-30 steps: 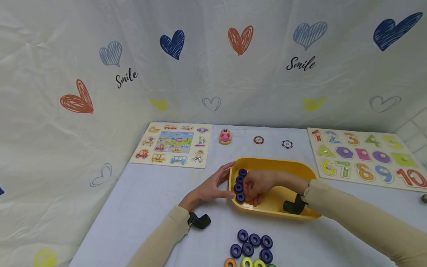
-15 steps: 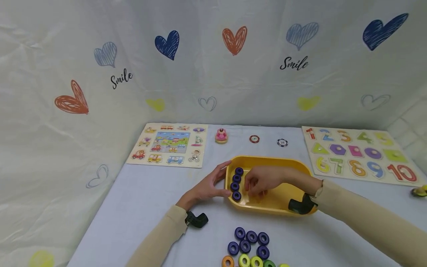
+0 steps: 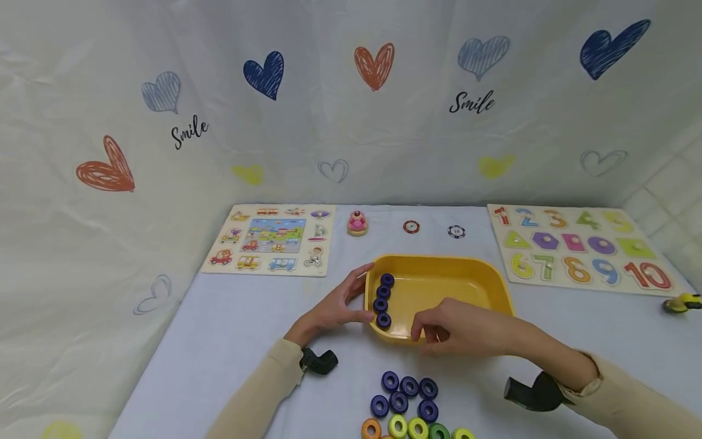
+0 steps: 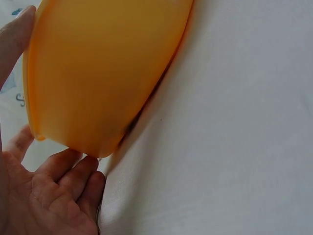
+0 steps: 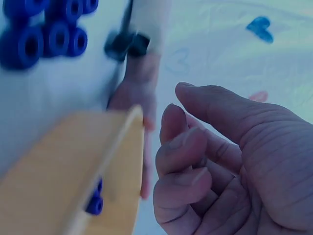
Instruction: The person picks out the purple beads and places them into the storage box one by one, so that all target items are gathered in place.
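My left hand (image 3: 334, 308) holds the left end of a yellow tray (image 3: 455, 263), thumb and fingers spread around its corner. In the left wrist view its fingertips touch the outer wall of the tray (image 4: 107, 73). A row of several dark purple rings (image 3: 381, 305) lies inside against the left wall. My right hand (image 3: 466, 329) hovers over the tray's near rim, its fingers loosely bent with nothing between them. The right wrist view shows a gap between thumb and index finger of the right hand (image 5: 220, 156). Several loose purple rings (image 3: 398, 402) lie on the cloth in front of the tray.
Orange, yellow and green rings (image 3: 418, 428) lie at the near edge of view. Behind the tray are a vehicle puzzle board (image 3: 269, 241), a pink figure (image 3: 358, 224), two chips (image 3: 456, 231) and a number board (image 3: 581, 250). A yellow-black toy (image 3: 680, 303) sits far right.
My right hand has left the row of purple rings and moved right and toward me, over the near rim. The left hand stays at the tray, and the view has shifted slightly.
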Available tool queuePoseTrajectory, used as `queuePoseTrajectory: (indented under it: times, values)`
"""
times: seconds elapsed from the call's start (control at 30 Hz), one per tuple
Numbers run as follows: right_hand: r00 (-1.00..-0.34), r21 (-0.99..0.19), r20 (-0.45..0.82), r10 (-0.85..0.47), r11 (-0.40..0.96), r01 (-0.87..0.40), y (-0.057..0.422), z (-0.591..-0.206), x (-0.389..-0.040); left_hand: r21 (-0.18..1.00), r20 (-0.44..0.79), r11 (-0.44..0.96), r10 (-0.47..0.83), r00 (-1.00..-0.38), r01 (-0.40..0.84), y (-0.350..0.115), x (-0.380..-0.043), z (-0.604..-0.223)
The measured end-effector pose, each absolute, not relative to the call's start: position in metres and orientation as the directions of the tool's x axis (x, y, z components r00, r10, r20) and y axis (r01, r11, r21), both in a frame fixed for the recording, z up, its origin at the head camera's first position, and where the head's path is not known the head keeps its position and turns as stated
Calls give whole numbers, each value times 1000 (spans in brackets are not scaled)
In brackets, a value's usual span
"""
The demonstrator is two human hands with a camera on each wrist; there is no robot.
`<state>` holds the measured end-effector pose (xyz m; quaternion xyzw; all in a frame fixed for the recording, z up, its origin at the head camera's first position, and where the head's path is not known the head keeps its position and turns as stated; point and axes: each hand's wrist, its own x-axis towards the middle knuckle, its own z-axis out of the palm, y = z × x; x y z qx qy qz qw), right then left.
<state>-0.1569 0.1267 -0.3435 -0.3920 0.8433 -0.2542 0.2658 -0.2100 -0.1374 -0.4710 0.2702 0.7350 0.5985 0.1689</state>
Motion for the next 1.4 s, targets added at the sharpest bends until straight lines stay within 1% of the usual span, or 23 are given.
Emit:
queuePoseTrajectory:
  times: [0.13,0.27,0.4,0.53,0.73,0.97,1.17,1.27,1.4]
  values:
    - [-528,-672,-284,-800,559,-486,128,-350,-135,970,69,147,598,-799,194,-138,-209,-470]
    - [-514,-672,-298,-805,559,-486,129,-365,-119,971,72,142,598,-799,193,-138,-209,-469]
    - [-548,-642,-299,-781,590,-491,132,-382,-111,969,79,142,598,-798,203,-138,-209,-470]
    - [-579,-636,-288,-762,605,-480,136,-399,-109,967,76,151,598,-798,205,-139,-209,-470]
    - [-587,-677,-268,-764,583,-449,145,-414,-111,967,70,154,600,-797,201,-140,-210,-471]
    - [-601,-698,-264,-754,579,-421,155,-420,-113,969,72,146,598,-798,197,-139,-209,-472]
    - [-620,-726,-266,-738,577,-375,175,-420,-112,969,79,141,604,-793,205,-138,-210,-471]
    - [-617,-748,-275,-737,567,-344,187,-421,-113,968,81,140,605,-792,206,-138,-210,-471]
    - [-588,-796,-257,-767,513,-320,202,-425,-114,970,63,150,604,-795,191,-137,-208,-467]
